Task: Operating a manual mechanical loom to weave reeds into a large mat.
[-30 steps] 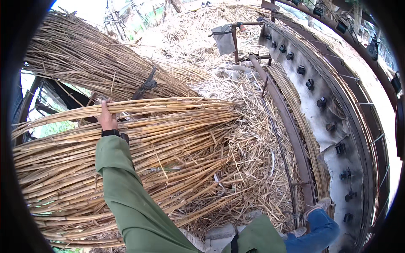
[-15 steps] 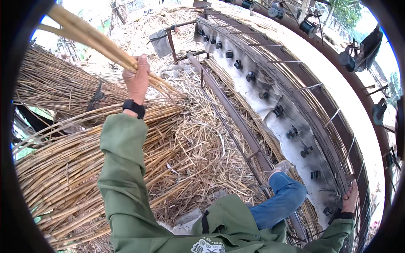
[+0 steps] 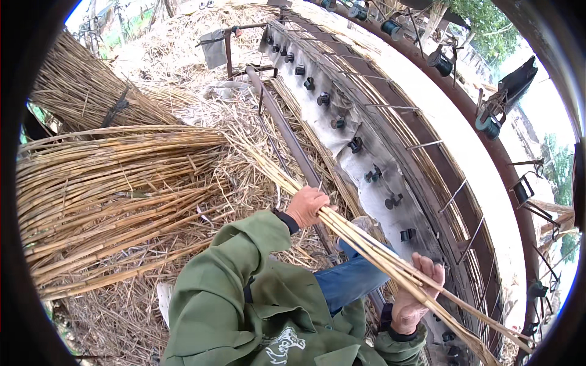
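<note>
My left hand is closed around a few long, pale yellow reed stalks. They slant across my front from the straw at the upper left to the lower right. Beyond my left hand, the stalks pass over the palm of my right hand. That hand is turned upward, its fingers apart and not wrapped round the stalks; whether the palm touches them I cannot tell. Close to my right hand runs a long frame with a pale sheet and a row of black spools.
Loose reeds lie piled at the left, with a strapped reed bundle behind them. A rusty metal pipe runs alongside the frame. Thin metal rods stick out across it. More spools hang from a rail at the right.
My left hand has come from the upper left down to the middle, bringing the stalks across my body. My right hand has left the frame's edge and turned palm up beneath the stalks.
</note>
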`<state>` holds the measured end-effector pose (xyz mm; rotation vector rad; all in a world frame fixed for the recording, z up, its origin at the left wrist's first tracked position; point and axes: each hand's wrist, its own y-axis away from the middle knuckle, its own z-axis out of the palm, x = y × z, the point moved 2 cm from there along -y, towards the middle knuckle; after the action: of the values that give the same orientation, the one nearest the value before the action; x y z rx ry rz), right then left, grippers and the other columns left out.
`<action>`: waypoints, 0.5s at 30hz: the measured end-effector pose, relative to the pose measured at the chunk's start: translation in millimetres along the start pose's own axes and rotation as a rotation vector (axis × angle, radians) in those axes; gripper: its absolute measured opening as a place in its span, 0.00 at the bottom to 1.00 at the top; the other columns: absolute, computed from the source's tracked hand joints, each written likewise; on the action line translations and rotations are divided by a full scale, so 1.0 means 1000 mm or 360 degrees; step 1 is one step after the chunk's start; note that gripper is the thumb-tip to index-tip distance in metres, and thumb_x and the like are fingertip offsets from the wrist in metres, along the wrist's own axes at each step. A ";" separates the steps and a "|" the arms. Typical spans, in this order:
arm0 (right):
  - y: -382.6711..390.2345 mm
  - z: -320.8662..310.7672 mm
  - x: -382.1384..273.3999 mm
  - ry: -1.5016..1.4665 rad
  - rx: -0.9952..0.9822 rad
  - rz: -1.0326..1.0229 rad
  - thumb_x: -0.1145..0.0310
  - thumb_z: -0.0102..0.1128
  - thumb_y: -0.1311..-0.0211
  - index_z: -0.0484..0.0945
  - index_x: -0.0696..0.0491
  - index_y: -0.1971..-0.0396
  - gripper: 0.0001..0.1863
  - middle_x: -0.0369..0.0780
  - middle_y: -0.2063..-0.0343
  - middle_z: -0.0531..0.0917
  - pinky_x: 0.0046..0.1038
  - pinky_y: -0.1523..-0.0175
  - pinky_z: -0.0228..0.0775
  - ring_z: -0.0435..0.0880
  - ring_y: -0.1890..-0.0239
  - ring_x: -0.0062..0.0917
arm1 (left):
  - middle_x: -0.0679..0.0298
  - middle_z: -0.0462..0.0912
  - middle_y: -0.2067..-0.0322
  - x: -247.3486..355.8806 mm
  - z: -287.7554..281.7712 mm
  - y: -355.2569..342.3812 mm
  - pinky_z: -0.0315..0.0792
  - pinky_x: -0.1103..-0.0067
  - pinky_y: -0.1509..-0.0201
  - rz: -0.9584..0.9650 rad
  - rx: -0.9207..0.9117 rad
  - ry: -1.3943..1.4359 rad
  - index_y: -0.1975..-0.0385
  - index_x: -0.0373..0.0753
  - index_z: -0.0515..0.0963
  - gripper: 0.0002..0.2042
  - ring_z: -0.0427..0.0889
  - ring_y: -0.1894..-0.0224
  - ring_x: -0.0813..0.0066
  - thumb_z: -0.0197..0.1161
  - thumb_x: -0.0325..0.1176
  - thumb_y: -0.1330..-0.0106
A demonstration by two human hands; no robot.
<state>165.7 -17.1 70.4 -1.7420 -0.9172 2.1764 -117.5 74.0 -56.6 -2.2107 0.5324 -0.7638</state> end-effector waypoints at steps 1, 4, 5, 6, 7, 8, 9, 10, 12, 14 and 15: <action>0.007 0.004 0.000 -0.0230 0.0129 0.0021 0.46 0.69 0.59 0.57 0.49 0.42 0.46 0.42 0.50 0.70 0.44 0.37 0.54 0.66 0.43 0.39 | 0.66 0.67 0.86 0.007 0.004 0.009 0.62 0.72 0.76 -0.0004 0.0077 -0.0050 0.84 0.44 0.65 0.15 0.70 0.80 0.65 0.66 0.40 0.48; 0.020 0.003 -0.006 -0.0345 0.0125 -0.0119 0.52 0.65 0.49 0.71 0.47 0.69 0.17 0.31 0.79 0.72 0.40 0.49 0.63 0.74 0.70 0.25 | 0.67 0.69 0.84 0.019 0.009 0.025 0.63 0.73 0.75 0.0036 -0.0068 -0.0020 0.82 0.43 0.67 0.14 0.70 0.80 0.66 0.68 0.39 0.51; 0.025 -0.001 -0.012 -0.0356 0.0211 -0.0153 0.54 0.63 0.47 0.69 0.47 0.76 0.15 0.31 0.84 0.71 0.36 0.54 0.65 0.74 0.76 0.24 | 0.67 0.70 0.84 0.021 0.007 0.026 0.63 0.73 0.75 0.0069 -0.0048 -0.0021 0.82 0.43 0.67 0.14 0.71 0.79 0.67 0.68 0.39 0.51; 0.029 -0.009 -0.019 -0.0415 0.0249 -0.0184 0.53 0.64 0.48 0.69 0.46 0.75 0.15 0.30 0.84 0.70 0.35 0.55 0.65 0.74 0.77 0.22 | 0.67 0.70 0.83 0.023 0.006 0.025 0.64 0.74 0.75 0.0104 -0.0116 0.0040 0.82 0.43 0.68 0.14 0.72 0.79 0.67 0.68 0.39 0.51; 0.032 -0.020 -0.031 -0.0440 0.0274 -0.0295 0.55 0.64 0.47 0.69 0.46 0.75 0.14 0.29 0.84 0.70 0.33 0.58 0.64 0.73 0.79 0.19 | 0.67 0.70 0.83 0.026 0.004 0.023 0.64 0.74 0.75 0.0112 -0.0092 0.0015 0.82 0.43 0.68 0.14 0.72 0.79 0.67 0.68 0.39 0.51; 0.034 -0.035 -0.047 -0.0535 0.0300 -0.0330 0.59 0.66 0.48 0.69 0.46 0.73 0.14 0.27 0.85 0.65 0.25 0.60 0.63 0.68 0.79 0.13 | 0.67 0.70 0.84 0.032 0.004 0.020 0.64 0.74 0.75 0.0121 -0.0153 0.0053 0.81 0.43 0.68 0.13 0.72 0.79 0.67 0.68 0.39 0.51; 0.036 -0.053 -0.064 -0.0708 0.0323 -0.0407 0.62 0.66 0.49 0.67 0.47 0.74 0.15 0.27 0.85 0.65 0.22 0.65 0.60 0.66 0.80 0.13 | 0.66 0.71 0.84 0.039 0.004 0.015 0.65 0.74 0.74 0.0086 -0.0157 0.0112 0.80 0.43 0.69 0.13 0.73 0.79 0.67 0.67 0.40 0.50; 0.042 -0.070 -0.082 -0.0719 0.0434 -0.0524 0.64 0.64 0.46 0.64 0.49 0.74 0.14 0.29 0.84 0.64 0.20 0.69 0.58 0.65 0.82 0.14 | 0.66 0.71 0.84 0.051 0.007 0.009 0.65 0.74 0.74 0.0131 -0.0233 0.0103 0.80 0.43 0.69 0.13 0.73 0.79 0.67 0.67 0.40 0.50; 0.050 -0.107 -0.114 -0.0946 0.0698 -0.0711 0.58 0.55 0.41 0.69 0.50 0.78 0.13 0.29 0.87 0.63 0.20 0.77 0.50 0.61 0.85 0.14 | 0.66 0.71 0.85 0.085 0.018 -0.005 0.66 0.74 0.75 0.0186 -0.0436 0.0148 0.80 0.43 0.69 0.13 0.74 0.80 0.66 0.64 0.43 0.47; 0.059 -0.142 -0.153 -0.0927 0.0752 -0.0876 0.54 0.51 0.37 0.60 0.46 0.85 0.20 0.28 0.88 0.59 0.19 0.76 0.51 0.57 0.86 0.14 | 0.65 0.72 0.86 0.132 0.033 -0.020 0.67 0.73 0.75 0.0298 -0.0575 0.0326 0.81 0.42 0.68 0.12 0.75 0.80 0.65 0.61 0.40 0.47; 0.066 -0.158 -0.175 -0.0859 0.0839 -0.0884 0.52 0.47 0.36 0.59 0.45 0.85 0.21 0.28 0.88 0.58 0.19 0.75 0.52 0.56 0.85 0.14 | 0.64 0.72 0.85 0.155 0.041 -0.027 0.67 0.73 0.75 0.0318 -0.0697 0.0373 0.82 0.42 0.67 0.10 0.75 0.80 0.65 0.60 0.38 0.48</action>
<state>376.8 -106.7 156.3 -0.5819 -0.7091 2.2262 28.3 24.0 -3.5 -2.4213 1.1095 -0.8667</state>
